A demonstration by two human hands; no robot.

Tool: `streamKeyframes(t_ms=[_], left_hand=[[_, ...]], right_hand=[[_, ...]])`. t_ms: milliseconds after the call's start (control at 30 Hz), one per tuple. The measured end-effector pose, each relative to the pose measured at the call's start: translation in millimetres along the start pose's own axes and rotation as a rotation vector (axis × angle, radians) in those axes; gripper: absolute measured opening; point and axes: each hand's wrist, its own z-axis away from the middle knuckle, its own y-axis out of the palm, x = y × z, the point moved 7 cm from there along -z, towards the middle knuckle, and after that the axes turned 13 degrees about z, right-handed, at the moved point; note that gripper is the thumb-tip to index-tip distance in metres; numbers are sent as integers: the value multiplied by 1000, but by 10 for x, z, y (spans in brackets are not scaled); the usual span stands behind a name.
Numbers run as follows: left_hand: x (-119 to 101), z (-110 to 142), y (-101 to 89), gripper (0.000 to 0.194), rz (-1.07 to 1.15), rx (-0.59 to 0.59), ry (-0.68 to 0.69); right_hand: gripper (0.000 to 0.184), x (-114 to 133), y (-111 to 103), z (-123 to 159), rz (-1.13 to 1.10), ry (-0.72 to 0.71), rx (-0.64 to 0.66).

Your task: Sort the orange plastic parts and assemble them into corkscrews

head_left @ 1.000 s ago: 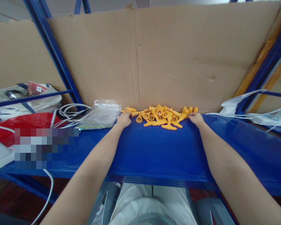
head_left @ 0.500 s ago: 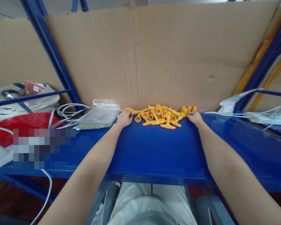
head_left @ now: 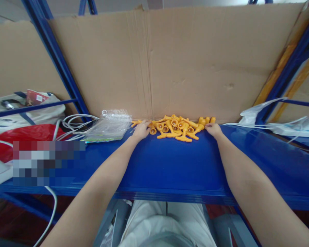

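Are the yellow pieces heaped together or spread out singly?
Mostly heaped: the yellow pieces overlap one another on the blue surface, most of them between the left hand and the right hand.

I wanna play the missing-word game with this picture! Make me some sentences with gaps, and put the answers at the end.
1. Most of the yellow pieces lie ____ the left hand and the right hand.
2. The shelf top under the pieces is coloured ____.
3. The big brown panel behind them is made of ____.
4. The clear plastic packet is farther from the right hand than from the ____ hand.

Missing words: between; blue; cardboard; left.
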Motion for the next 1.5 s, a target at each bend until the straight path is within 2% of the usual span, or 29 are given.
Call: streamKeyframes(t_ms=[267,433,567,733,900,1100,1200,1300,1400,1500], left_hand=[[0,-34,-38,35,57,-60,-15],[39,-38,58,30,54,34,-39],[57,-43,101,33,59,86,2],[15,-56,2,28,97,-20,10],[-131,-58,-139,21,142,-137,59],[-284,-36,-341,14,167,-321,150],[-417,-19,-403,17,198,-396,225],[-595,-2,-405,23,204,-404,301],[-779,25,-369,29,187,-353,377],[-901,46,-310,32,154,-263,406]], right_hand=[[14,-7,13,-9,11,3,7],[14,-14,14,-13,34,-12,5],[15,-9,10,-8,43,-26,5],[13,0,-32,17,8,-21,-30],[12,2,-122,41,-21,4,-103],[17,48,-298,83,-83,31,-245],[22,133,-414,110,-138,43,-317],[25,279,-521,133,-179,31,-377],[26,500,-578,159,-211,-37,-402],[23,819,-562,209,-218,-168,-364]])
